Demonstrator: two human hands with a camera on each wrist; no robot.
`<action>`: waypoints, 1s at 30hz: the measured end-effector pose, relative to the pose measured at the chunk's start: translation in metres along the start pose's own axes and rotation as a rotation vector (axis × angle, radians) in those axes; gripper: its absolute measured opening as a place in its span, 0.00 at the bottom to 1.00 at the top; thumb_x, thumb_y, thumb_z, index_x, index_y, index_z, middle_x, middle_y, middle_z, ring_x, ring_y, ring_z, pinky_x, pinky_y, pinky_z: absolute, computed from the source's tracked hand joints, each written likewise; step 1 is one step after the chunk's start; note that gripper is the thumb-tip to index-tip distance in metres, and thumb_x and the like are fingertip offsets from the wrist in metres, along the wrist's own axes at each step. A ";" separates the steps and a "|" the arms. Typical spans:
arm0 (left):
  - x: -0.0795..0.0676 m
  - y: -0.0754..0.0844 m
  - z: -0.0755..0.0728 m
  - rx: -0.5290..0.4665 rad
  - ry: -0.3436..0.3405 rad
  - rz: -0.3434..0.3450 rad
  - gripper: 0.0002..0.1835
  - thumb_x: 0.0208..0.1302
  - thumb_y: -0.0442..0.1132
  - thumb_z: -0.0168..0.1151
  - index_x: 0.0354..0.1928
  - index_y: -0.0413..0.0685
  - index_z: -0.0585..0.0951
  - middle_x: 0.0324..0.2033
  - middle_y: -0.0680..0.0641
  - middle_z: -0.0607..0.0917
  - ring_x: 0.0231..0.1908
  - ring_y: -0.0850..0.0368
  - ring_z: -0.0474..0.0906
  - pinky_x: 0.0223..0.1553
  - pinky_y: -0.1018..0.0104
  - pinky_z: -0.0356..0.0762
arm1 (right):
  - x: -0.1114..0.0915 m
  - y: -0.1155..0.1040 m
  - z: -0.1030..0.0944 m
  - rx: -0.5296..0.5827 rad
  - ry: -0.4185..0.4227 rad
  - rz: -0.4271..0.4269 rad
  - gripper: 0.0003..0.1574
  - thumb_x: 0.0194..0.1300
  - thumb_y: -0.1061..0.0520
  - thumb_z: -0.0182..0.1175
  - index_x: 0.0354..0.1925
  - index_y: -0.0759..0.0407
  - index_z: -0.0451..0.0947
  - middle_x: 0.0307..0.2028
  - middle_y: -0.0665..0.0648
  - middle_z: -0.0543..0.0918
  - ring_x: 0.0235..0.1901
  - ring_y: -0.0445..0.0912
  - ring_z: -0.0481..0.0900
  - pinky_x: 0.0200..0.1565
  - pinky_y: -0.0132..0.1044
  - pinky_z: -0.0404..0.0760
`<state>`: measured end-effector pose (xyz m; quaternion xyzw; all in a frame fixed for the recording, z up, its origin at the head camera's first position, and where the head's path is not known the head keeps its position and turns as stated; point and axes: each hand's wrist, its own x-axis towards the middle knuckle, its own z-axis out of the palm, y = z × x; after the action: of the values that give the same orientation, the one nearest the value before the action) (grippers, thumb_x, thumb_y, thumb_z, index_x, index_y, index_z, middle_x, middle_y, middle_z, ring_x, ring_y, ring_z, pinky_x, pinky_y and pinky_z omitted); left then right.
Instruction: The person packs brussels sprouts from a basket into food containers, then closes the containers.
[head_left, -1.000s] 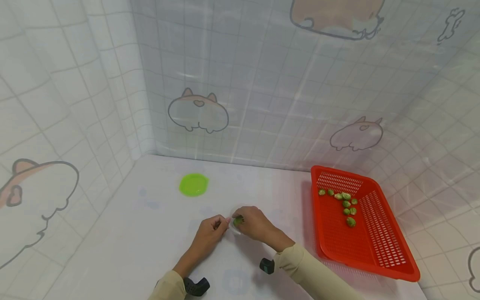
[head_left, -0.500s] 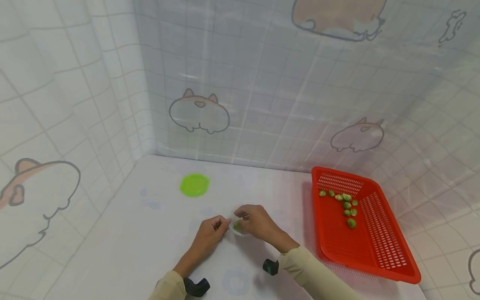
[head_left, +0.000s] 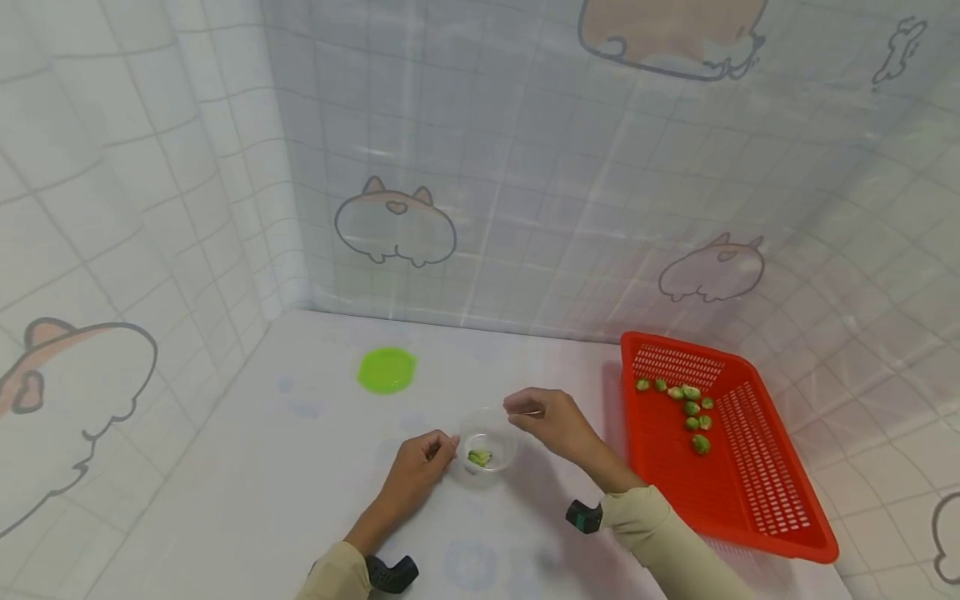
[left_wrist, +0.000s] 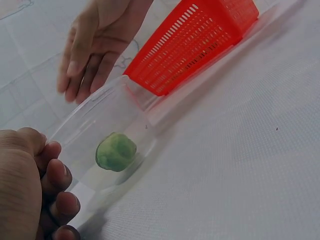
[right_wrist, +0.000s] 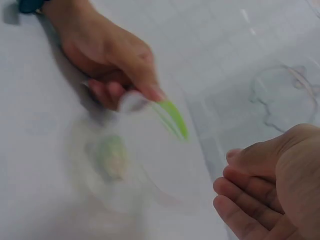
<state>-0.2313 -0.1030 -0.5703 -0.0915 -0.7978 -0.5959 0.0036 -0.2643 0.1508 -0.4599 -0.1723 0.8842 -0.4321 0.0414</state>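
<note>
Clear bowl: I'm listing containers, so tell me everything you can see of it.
The clear bowl is round, open-topped and see-through, apparently thin plastic. It stands upright on the white table, left of the red basket. A single sprout lies inside, at the bottom. The left hand pinches its rim; the right hand is close by, apparently not touching.
</note>
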 end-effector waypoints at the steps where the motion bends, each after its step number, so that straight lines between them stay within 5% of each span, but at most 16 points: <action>1: 0.000 0.000 0.000 0.000 0.001 0.000 0.25 0.69 0.65 0.57 0.28 0.52 0.81 0.21 0.54 0.77 0.25 0.58 0.72 0.26 0.68 0.69 | -0.002 0.001 -0.007 0.009 0.013 0.019 0.14 0.66 0.57 0.69 0.50 0.54 0.86 0.46 0.49 0.88 0.47 0.45 0.86 0.49 0.40 0.83; 7: -0.002 0.000 0.002 0.012 0.007 -0.005 0.24 0.68 0.64 0.58 0.28 0.52 0.82 0.21 0.54 0.77 0.25 0.58 0.72 0.26 0.69 0.69 | -0.011 0.019 -0.050 0.081 0.063 0.075 0.15 0.67 0.53 0.68 0.51 0.50 0.85 0.50 0.54 0.87 0.49 0.46 0.85 0.51 0.41 0.82; 15: -0.003 0.001 0.003 0.024 0.016 -0.006 0.23 0.70 0.62 0.58 0.28 0.53 0.82 0.21 0.55 0.77 0.26 0.58 0.72 0.26 0.69 0.69 | -0.032 0.043 -0.104 0.088 0.136 0.118 0.23 0.66 0.46 0.68 0.55 0.53 0.83 0.54 0.58 0.85 0.53 0.48 0.84 0.49 0.31 0.80; 30: -0.002 0.003 0.006 0.030 0.023 -0.020 0.23 0.71 0.61 0.58 0.28 0.51 0.81 0.22 0.53 0.78 0.26 0.56 0.73 0.27 0.68 0.70 | -0.093 0.101 -0.168 -0.102 0.253 0.276 0.32 0.69 0.39 0.62 0.63 0.56 0.78 0.59 0.60 0.82 0.51 0.39 0.82 0.44 0.29 0.80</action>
<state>-0.2282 -0.0970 -0.5695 -0.0766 -0.8074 -0.5850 0.0084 -0.2417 0.3663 -0.4407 0.0044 0.9184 -0.3950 -0.0200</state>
